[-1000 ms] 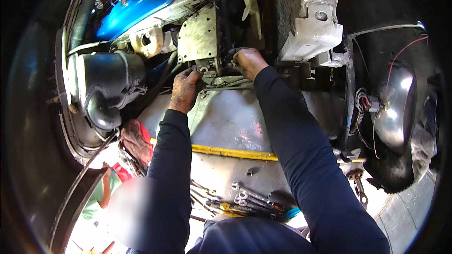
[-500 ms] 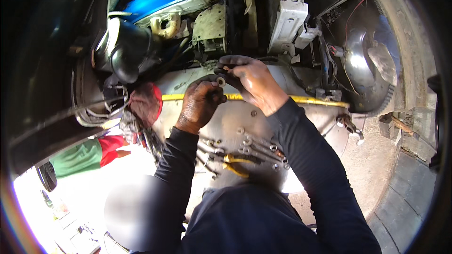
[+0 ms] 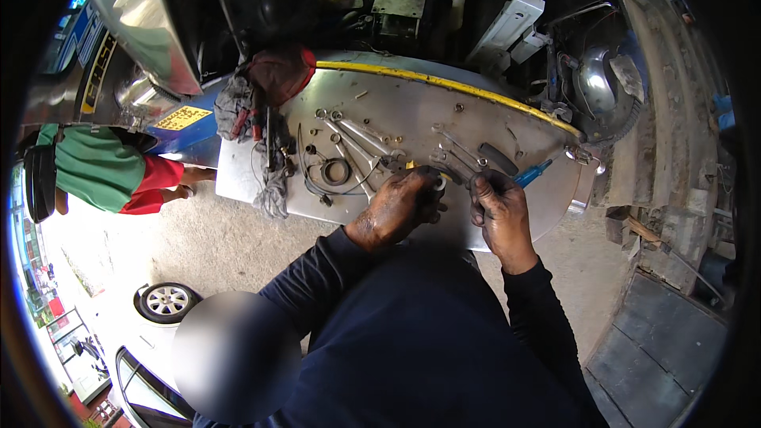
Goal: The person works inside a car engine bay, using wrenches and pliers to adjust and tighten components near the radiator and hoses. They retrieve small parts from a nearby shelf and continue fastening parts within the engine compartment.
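My left hand (image 3: pixel 396 208) is closed around a small metal fitting, whose pale round end (image 3: pixel 439 184) shows at the thumb side. Just to its right, my right hand (image 3: pixel 507 218) has blackened fingers pinched together; whatever they hold is hidden. Both hands hover over the near part of a bare metal panel (image 3: pixel 246 170). Beyond them lie several wrenches (image 3: pixel 361 136), partly covered by the left hand. A screwdriver with a blue handle (image 3: pixel 533 173) rests beside the right fingers. Left of the wrenches sits a black ring (image 3: pixel 335 172) among small nuts and a thin cable.
A yellow strip (image 3: pixel 452 79) runs along the panel's far side. Red cloth (image 3: pixel 281 75) and a dirty grey rag (image 3: pixel 273 190) lie at its left. Behind is an open engine bay with a pale metal bracket (image 3: pixel 507 24). A person in green (image 3: pixel 95 170) stands far left.
My view has shifted, showing more of the panel and the ground at left. Both hands have come back toward my body, from the yellow strip to the panel's near edge, and are farther apart.
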The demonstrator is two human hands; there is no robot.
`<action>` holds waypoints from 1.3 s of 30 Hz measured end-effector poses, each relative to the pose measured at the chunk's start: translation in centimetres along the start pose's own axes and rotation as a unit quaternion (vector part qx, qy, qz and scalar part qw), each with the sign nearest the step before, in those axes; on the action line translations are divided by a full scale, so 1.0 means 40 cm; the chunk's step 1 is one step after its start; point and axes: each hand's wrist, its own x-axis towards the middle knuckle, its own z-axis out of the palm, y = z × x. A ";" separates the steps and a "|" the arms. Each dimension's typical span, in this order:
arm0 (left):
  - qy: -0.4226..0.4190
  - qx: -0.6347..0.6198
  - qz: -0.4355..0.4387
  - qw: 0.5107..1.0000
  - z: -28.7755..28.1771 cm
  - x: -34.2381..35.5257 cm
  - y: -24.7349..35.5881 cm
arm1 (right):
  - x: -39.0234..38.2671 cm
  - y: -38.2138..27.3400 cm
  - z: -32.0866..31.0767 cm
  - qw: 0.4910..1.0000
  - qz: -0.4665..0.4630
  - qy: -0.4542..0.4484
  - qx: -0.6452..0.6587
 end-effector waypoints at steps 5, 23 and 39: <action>0.043 -0.311 -0.139 0.939 0.003 -0.033 0.017 | -0.040 0.021 0.064 0.998 -0.016 -0.013 0.067; 0.038 -0.279 -0.091 0.955 -0.008 -0.061 -0.010 | -0.082 -0.038 0.103 0.889 -0.235 -0.030 -0.393; -0.042 -0.422 -0.194 0.885 -0.023 -0.073 -0.071 | -0.040 -0.035 0.074 0.937 -0.080 -0.144 -0.309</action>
